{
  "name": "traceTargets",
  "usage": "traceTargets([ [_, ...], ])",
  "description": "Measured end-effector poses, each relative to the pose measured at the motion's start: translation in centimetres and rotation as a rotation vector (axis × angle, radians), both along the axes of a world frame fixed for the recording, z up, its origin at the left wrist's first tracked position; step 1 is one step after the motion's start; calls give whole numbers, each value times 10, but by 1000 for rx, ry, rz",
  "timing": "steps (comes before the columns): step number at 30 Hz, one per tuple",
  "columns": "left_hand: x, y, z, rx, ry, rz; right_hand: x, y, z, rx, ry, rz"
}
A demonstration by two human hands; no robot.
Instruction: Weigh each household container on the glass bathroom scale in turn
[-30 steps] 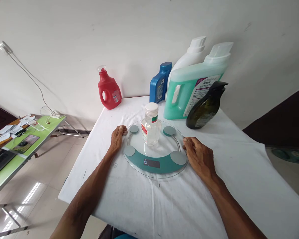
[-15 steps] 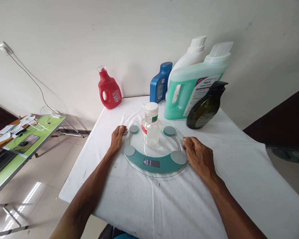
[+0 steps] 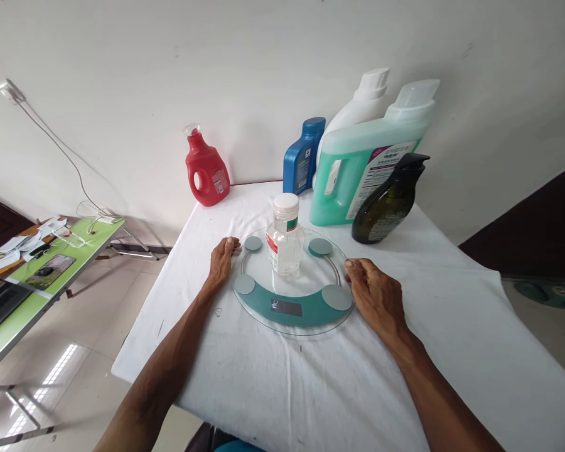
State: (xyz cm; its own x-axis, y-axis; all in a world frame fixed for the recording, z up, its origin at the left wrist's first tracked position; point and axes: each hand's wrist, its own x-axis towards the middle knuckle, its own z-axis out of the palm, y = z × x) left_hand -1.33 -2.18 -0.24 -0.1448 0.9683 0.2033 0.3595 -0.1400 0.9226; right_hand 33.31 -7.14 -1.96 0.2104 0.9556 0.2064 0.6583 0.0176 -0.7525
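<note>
A round glass bathroom scale (image 3: 282, 319) with a teal band and grey pads lies on the white-clothed table. Upright near the middle of its platform stands a clear bottle (image 3: 289, 254) with a white cap and a red and green label. My left hand (image 3: 222, 260) has its fingers and thumb closed at the scale's left rim. At the right rim, my right hand (image 3: 376, 292) grips the glass between thumb and curled fingers, partly hidden. Small lit characters show at the left end of the dark display (image 3: 286, 307).
A red jug (image 3: 208, 172) stands at the back left by the wall. Behind and right of the scale are a blue bottle (image 3: 304, 157), a white jug (image 3: 358, 110), a green jug (image 3: 348, 169) and a dark pump bottle (image 3: 388, 201). A green table (image 3: 87, 232) is at far left.
The display has changed from larger lit digits to a small lit mark at its left end. Both hands, the scale and the bottle have stayed in place.
</note>
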Motion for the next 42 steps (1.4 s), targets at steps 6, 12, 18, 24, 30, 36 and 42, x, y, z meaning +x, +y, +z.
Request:
traceTargets([
  [6,-1,0,1,2,11,2,0,1,-2,21,-15,0],
  [12,1,-1,3,4,8,4,1,0,-1,8,-6,15],
  [18,1,-1,3,-1,14,9,2,1,-5,25,-11,6],
  [24,1,-1,2,5,17,11,3,1,-4,31,-7,20],
  [30,0,0,2,0,17,8,1,1,-3,17,-2,11],
  [36,0,-1,2,13,17,-16,1,1,-3,7,-11,6],
  [42,0,-2,4,9,34,-10,0,0,-2,14,-29,-7],
])
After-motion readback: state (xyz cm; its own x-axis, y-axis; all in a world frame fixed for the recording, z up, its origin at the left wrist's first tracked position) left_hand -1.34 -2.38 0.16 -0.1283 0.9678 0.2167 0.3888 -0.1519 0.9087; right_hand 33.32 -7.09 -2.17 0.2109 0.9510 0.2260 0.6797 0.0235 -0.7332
